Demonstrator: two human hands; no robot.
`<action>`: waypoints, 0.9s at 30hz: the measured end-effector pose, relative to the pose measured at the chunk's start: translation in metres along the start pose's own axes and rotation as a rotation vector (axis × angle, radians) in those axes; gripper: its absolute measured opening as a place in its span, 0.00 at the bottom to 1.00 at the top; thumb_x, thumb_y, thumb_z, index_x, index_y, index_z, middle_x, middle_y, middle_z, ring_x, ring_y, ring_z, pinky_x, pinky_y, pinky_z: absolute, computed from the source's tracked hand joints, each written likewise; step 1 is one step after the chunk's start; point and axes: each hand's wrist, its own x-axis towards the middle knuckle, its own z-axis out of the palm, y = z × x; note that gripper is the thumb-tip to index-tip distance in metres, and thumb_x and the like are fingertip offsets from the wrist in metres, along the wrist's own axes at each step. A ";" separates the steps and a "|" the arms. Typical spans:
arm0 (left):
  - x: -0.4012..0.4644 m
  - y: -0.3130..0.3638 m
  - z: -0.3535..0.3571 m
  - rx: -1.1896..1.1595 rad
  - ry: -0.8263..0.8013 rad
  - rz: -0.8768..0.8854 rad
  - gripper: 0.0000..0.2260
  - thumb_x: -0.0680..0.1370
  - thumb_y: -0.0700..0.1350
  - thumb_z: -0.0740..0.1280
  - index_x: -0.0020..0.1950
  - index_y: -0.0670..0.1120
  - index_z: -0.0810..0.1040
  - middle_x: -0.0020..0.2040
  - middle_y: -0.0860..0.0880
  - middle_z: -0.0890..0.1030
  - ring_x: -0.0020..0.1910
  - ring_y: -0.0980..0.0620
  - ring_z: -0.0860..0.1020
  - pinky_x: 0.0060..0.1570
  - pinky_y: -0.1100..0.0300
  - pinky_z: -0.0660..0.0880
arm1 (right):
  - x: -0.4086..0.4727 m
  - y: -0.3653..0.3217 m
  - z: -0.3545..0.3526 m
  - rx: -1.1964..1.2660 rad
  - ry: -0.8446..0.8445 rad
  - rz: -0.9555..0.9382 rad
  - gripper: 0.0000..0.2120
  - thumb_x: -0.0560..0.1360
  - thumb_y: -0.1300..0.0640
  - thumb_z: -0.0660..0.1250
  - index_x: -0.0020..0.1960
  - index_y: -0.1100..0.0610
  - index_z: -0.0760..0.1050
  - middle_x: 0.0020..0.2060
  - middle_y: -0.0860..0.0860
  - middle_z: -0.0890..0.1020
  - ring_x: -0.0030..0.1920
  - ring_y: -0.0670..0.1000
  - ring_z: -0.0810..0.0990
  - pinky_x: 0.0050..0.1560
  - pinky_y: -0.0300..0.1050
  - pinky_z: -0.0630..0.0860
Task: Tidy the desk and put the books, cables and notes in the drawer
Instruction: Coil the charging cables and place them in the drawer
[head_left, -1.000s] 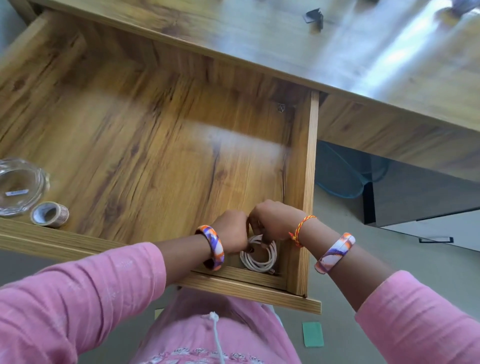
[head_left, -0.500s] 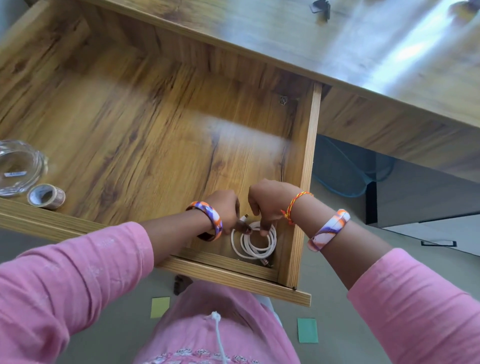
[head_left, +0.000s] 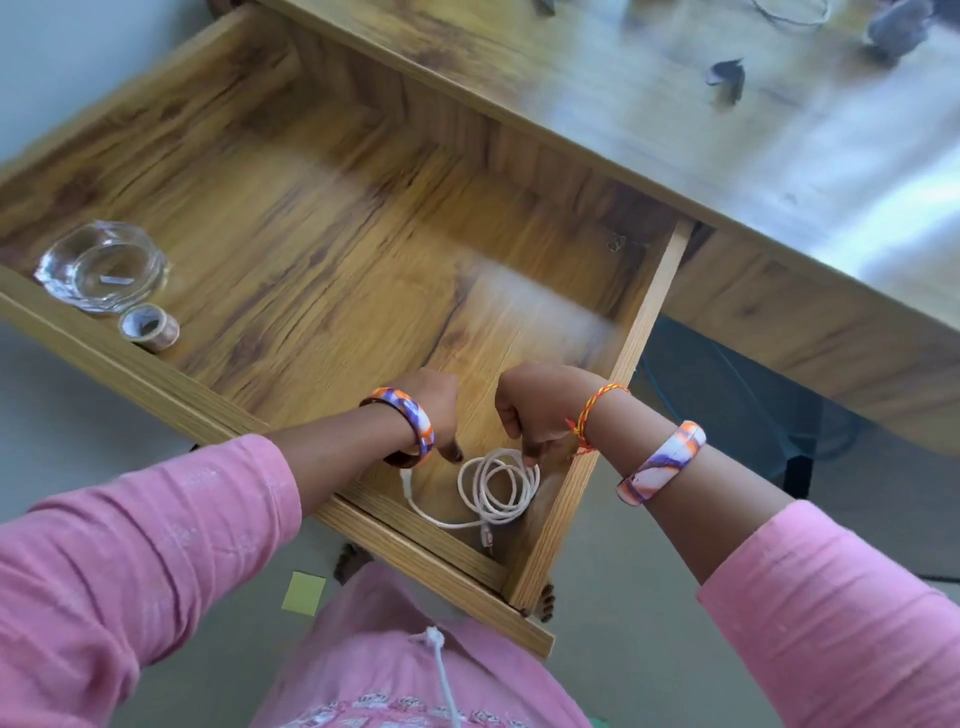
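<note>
The wooden drawer (head_left: 649, 322) stands pulled out from under the desk (head_left: 597, 98). A white cable (head_left: 498, 493) lies coiled on the drawer floor in its near right corner, one plug end trailing left and the other toward the front wall. My right hand (head_left: 540, 410) hangs over the coil with curled fingers, whose tips pinch its upper edge. My left hand (head_left: 434, 410) hovers just left of the coil with one finger pointing down; it holds nothing. A yellow note (head_left: 304, 592) lies on the floor below the drawer.
A clear glass dish (head_left: 104, 270) and a roll of tape (head_left: 150, 327) sit in the drawer's near left corner. On the blurred desk top are a black clip (head_left: 724, 78), a thin cable loop (head_left: 789, 13) and a dark object (head_left: 898, 26).
Both hands have drawn apart and lifted slightly. The cable, held between them before, now lies spread out on the drawer floor, and my left hand has let go.
</note>
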 end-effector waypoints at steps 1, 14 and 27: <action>0.000 0.001 0.000 0.024 0.003 -0.015 0.15 0.69 0.51 0.74 0.45 0.41 0.76 0.44 0.44 0.82 0.44 0.45 0.80 0.39 0.57 0.74 | -0.001 0.002 -0.002 -0.010 0.006 -0.028 0.13 0.65 0.57 0.76 0.48 0.60 0.81 0.41 0.52 0.83 0.43 0.52 0.79 0.44 0.42 0.76; -0.014 0.051 -0.015 -0.057 0.067 -0.190 0.20 0.71 0.57 0.71 0.50 0.40 0.79 0.42 0.45 0.80 0.41 0.47 0.78 0.38 0.58 0.72 | -0.015 0.033 -0.017 -0.044 0.160 -0.282 0.13 0.67 0.62 0.75 0.50 0.59 0.79 0.38 0.51 0.77 0.40 0.50 0.74 0.32 0.40 0.68; -0.007 0.106 -0.068 0.084 0.098 -0.283 0.19 0.69 0.56 0.73 0.49 0.41 0.78 0.40 0.48 0.77 0.47 0.46 0.79 0.43 0.61 0.71 | -0.048 0.118 -0.061 0.095 0.408 -0.311 0.08 0.69 0.66 0.69 0.46 0.57 0.79 0.32 0.46 0.73 0.40 0.51 0.75 0.36 0.38 0.72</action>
